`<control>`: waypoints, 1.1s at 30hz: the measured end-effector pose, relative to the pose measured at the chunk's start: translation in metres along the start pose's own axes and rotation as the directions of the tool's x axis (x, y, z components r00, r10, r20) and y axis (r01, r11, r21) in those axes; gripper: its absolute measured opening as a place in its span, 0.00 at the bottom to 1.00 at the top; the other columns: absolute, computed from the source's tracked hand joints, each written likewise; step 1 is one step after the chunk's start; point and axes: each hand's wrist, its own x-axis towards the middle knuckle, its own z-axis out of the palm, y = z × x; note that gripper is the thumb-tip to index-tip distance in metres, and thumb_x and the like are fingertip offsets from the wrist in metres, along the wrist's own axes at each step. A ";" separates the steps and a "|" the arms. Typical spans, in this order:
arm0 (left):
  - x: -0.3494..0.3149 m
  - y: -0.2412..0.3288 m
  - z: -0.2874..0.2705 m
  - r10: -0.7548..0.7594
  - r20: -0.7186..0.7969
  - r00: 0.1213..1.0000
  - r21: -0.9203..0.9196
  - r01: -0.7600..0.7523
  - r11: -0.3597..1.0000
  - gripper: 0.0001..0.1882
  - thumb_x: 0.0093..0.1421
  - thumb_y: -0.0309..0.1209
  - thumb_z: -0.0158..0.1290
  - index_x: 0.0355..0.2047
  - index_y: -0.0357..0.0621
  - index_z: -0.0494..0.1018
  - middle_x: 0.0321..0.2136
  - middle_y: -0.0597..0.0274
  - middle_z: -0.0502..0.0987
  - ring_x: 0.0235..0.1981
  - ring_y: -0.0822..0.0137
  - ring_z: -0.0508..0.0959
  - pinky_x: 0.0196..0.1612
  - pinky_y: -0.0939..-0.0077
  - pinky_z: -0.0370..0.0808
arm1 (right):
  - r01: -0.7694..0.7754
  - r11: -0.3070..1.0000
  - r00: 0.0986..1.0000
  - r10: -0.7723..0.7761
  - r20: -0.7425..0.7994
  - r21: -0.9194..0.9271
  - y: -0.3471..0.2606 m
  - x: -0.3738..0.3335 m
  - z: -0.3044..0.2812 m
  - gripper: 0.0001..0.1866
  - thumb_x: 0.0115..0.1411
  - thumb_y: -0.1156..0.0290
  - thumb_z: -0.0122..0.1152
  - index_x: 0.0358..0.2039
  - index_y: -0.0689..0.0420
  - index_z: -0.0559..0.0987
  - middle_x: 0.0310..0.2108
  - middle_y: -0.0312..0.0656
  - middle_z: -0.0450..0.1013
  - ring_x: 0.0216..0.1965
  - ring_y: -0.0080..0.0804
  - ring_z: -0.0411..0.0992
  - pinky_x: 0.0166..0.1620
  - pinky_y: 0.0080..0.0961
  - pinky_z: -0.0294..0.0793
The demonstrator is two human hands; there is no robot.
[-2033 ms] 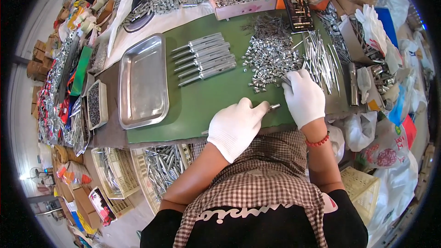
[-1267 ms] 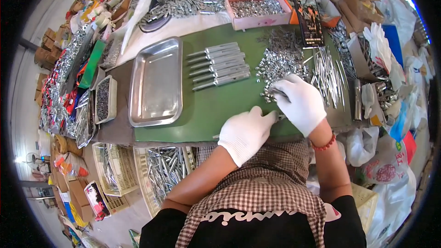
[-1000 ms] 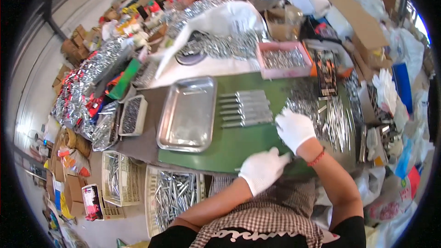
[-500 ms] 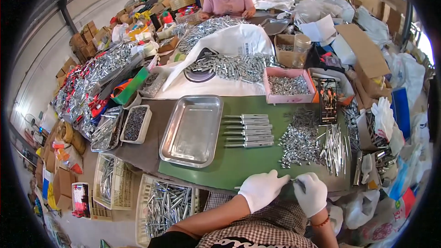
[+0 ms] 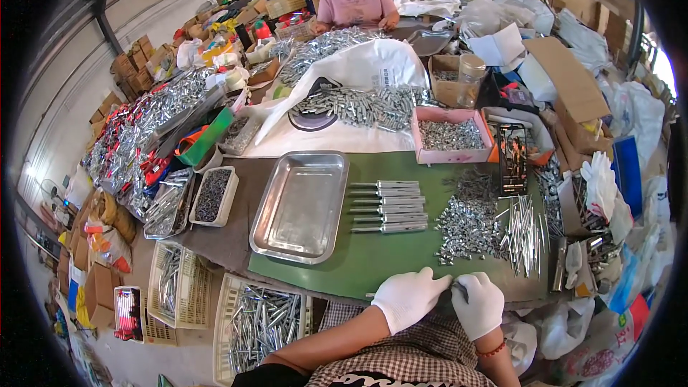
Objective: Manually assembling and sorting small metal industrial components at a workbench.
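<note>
At the near edge of the green mat (image 5: 373,258), both my hands wear white gloves and work close together. My left hand (image 5: 410,299) is closed around a thin metal rod (image 5: 370,294); its tip pokes out on the left and the rest is hidden in the glove. My right hand (image 5: 479,302) is pinched beside the left fingertips, and what it grips is hidden. Beyond them lies a row of silver screwdriver-like pieces (image 5: 401,208) with thick handles and thin shafts. Small metal fittings (image 5: 466,233) and loose thin rods (image 5: 524,236) are heaped at the right.
A bare steel tray (image 5: 333,204) sits left of the row. Behind are a pink box (image 5: 451,154) of small parts and a white sack (image 5: 344,140) bearing metal pieces. A crate (image 5: 228,337) of metal rods stands below left. Across the table sits another person (image 5: 356,1).
My right hand has shifted slightly left and down, nearer to the left fingertips. The left hand stays almost in place, and the view has moved very slightly.
</note>
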 end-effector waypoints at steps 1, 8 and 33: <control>0.002 -0.001 0.000 -0.002 0.006 1.000 -0.007 0.002 1.000 0.18 0.63 0.36 0.48 0.54 0.53 0.71 0.30 0.51 0.72 0.27 0.50 0.79 0.31 0.55 0.76 | -0.008 1.000 1.000 0.008 0.004 0.005 0.001 0.001 0.001 0.08 0.49 0.71 0.67 0.29 0.52 0.77 0.29 0.41 0.74 0.27 0.44 0.75 0.30 0.38 0.74; 0.002 0.000 -0.002 0.003 0.007 1.000 -0.017 -0.003 1.000 0.19 0.61 0.34 0.49 0.54 0.50 0.71 0.31 0.50 0.73 0.27 0.50 0.79 0.30 0.56 0.77 | -0.026 1.000 1.000 0.026 0.002 0.008 0.001 0.001 0.001 0.08 0.49 0.72 0.67 0.30 0.53 0.76 0.29 0.42 0.74 0.28 0.44 0.75 0.31 0.38 0.74; 0.008 0.001 -0.004 0.022 -0.048 0.999 0.192 -0.012 0.981 0.17 0.63 0.36 0.50 0.52 0.58 0.73 0.28 0.55 0.72 0.25 0.53 0.78 0.27 0.60 0.76 | -0.100 0.992 0.980 0.086 0.179 0.070 0.008 0.021 -0.009 0.07 0.50 0.73 0.66 0.27 0.56 0.75 0.26 0.45 0.72 0.28 0.47 0.72 0.31 0.38 0.71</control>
